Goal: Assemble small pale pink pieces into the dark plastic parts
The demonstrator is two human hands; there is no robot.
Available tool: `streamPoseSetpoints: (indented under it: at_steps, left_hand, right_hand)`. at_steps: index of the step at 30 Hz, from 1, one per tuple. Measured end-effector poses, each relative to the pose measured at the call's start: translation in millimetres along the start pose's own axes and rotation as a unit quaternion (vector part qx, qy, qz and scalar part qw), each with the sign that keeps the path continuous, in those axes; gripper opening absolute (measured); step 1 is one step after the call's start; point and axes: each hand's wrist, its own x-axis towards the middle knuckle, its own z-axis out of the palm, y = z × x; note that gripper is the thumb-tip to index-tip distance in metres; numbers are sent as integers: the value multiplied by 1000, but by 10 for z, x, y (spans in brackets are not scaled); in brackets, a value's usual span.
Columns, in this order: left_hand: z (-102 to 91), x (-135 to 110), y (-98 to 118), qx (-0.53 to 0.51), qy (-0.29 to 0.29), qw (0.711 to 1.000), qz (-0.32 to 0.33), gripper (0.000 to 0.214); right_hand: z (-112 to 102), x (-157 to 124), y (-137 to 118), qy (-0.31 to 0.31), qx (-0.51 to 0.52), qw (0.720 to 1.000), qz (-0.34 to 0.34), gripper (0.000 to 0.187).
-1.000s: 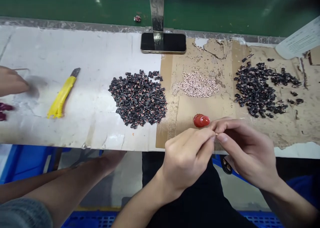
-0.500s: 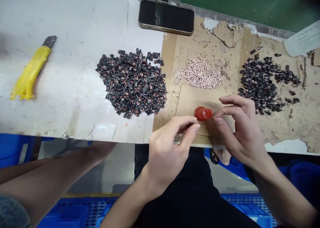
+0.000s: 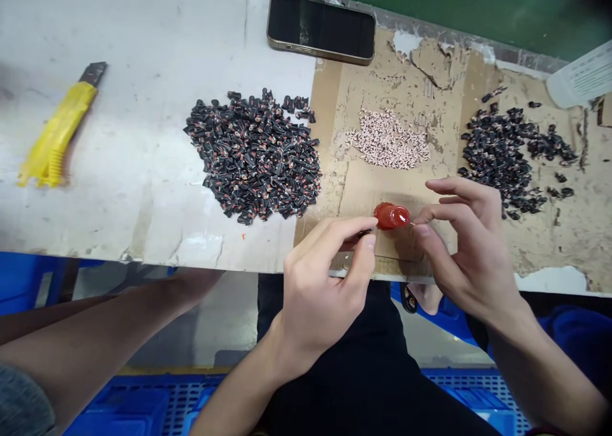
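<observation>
My left hand (image 3: 325, 283) is at the table's near edge, thumb and forefinger pinched on a small dark piece just left of a red round object (image 3: 391, 215) that lies on the brown cardboard (image 3: 382, 187). My right hand (image 3: 466, 245) is to the right of the red object, thumb and forefinger pinched on a tiny thin part whose tip points at it. A big heap of small black parts (image 3: 255, 155) lies left of my hands, a small heap of pale pinkish parts (image 3: 387, 141) lies beyond them, and another black heap (image 3: 507, 152) is at the right.
A dark phone (image 3: 321, 27) lies flat at the table's far edge. A yellow utility knife (image 3: 57, 133) rests at the left. Another person's bare forearm (image 3: 109, 334) reaches under the table edge at the lower left. Blue crates (image 3: 143, 414) stand below. A white paper (image 3: 581, 72) is at the far right.
My hands have parted and moved up over the cardboard, now flanking the red object. The camera tilted down; the other person's hand at the far left is out of view.
</observation>
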Motion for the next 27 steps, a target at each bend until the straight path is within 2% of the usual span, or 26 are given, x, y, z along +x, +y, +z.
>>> streamPoseSetpoints:
  at_steps: [2, 4, 5, 8, 9, 11, 16, 21, 27]
  left_hand:
    - [0, 27, 47, -31, -6, 999, -17, 19]
    - [15, 66, 111, -88, -23, 993, -71, 17]
    - [28, 86, 143, -125, -35, 985, -109, 16]
    - [80, 130, 224, -236, -64, 949, -200, 15]
    - [97, 138, 242, -260, -69, 940, -210, 16]
    - [119, 148, 269, -281, -70, 934, -210, 17]
    - [103, 165, 330, -270, -67, 942, -187, 15]
    - [81, 141, 374, -269, -75, 943, -181, 18]
    - [81, 122, 385, -290, -70, 935, -193, 20]
  right_hand:
    - [-43, 9, -46, 14, 57, 998, 32, 11]
    - [-95, 17, -105, 18, 168, 982, 89, 6]
    - [-122, 19, -137, 14, 238, 963, 124, 6]
    - [-184, 13, -227, -16, 423, 883, 205, 8]
    - [-195, 8, -252, -25, 459, 861, 218, 9]
    - [-203, 2, -296, -29, 495, 838, 227, 9]
    - [-201, 37, -410, -11, 495, 838, 230, 7]
    - [-235, 105, -519, -24, 533, 810, 243, 11]
    - [-229, 90, -506, -22, 506, 833, 220, 11]
